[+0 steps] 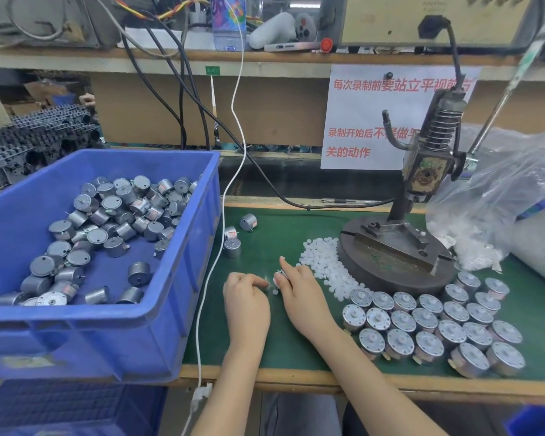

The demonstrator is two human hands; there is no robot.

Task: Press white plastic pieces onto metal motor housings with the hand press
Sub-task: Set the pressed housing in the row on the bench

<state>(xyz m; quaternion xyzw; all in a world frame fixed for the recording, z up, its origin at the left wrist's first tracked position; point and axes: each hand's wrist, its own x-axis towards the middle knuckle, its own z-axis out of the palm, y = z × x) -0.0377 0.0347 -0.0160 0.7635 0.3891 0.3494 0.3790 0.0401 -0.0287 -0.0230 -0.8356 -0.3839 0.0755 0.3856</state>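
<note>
Down on the green mat, dead centre and near me, both my hands met over one motor housing. My right hand had it, thumb and curled fingers gripping the little metal can while the index finger stuck out straight past it toward the far side. My left hand sat just beside it with the fingers curled in and the tips pointed at the housing. Whether they pinched a white piece I could not tell; it was too small and blurred. One loose white piece lay on the mat between my hands. Everything was laid out for short reaches, I'd say: the blue bin of bare motors on the left, a few strays just outside its wall, and the heap of white plastic pieces right against the round base of the hand press. The press stood far right, nothing seated on it. Near right, rows of motors stood upright with white caps showing, apparently finished. My read: seat the piece by hand first, then carry the housing right to the press.
</note>
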